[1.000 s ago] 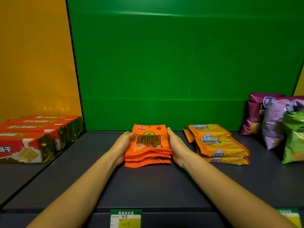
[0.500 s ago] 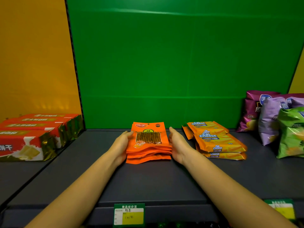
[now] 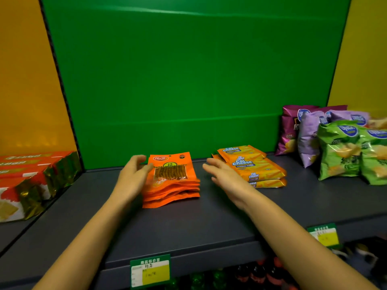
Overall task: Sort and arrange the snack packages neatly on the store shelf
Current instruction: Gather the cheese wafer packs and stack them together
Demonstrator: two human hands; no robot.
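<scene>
A stack of flat orange snack pouches (image 3: pixel 173 181) lies in the middle of the dark grey shelf (image 3: pixel 188 225). My left hand (image 3: pixel 134 176) is open, its fingers resting against the stack's left edge and top. My right hand (image 3: pixel 224 176) hovers open to the right of the stack, apart from it, in front of a pile of yellow-orange Cal Cheese wafer packs (image 3: pixel 251 166).
Red biscuit boxes (image 3: pixel 27 181) lie on the neighbouring shelf at the left. Purple chip bags (image 3: pixel 303 130) and green chip bags (image 3: pixel 347 149) stand at the right. Price tags (image 3: pixel 150 271) hang on the front edge. Bottles (image 3: pixel 259 275) show below. A green back panel (image 3: pixel 188 80) closes the rear.
Both hands pressed the sides of the orange stack before. Now my right hand has come off it and moved right, and my left hand has loosened.
</scene>
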